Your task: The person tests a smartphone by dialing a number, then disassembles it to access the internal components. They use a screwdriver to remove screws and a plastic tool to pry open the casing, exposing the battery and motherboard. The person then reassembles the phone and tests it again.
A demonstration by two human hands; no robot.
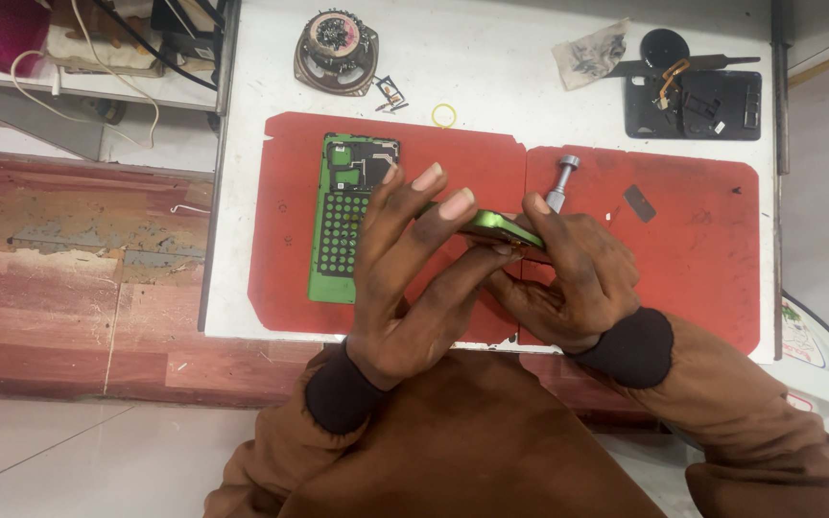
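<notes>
White tabletop (242, 192) carries two red mats (491, 173), edges notched. Above them both hands pinch a thin green phone shell (496, 228), seen edge-on and mostly hidden by fingers. The left hand (410, 264) closes fingertips on its near end; the right hand (563, 278) curls tight round the far end, thumb on top. A green perforated back panel (347, 216) lies flat beside the left hand. A metal screwdriver handle (560, 182) pokes out behind the right thumb, its tip concealed.
</notes>
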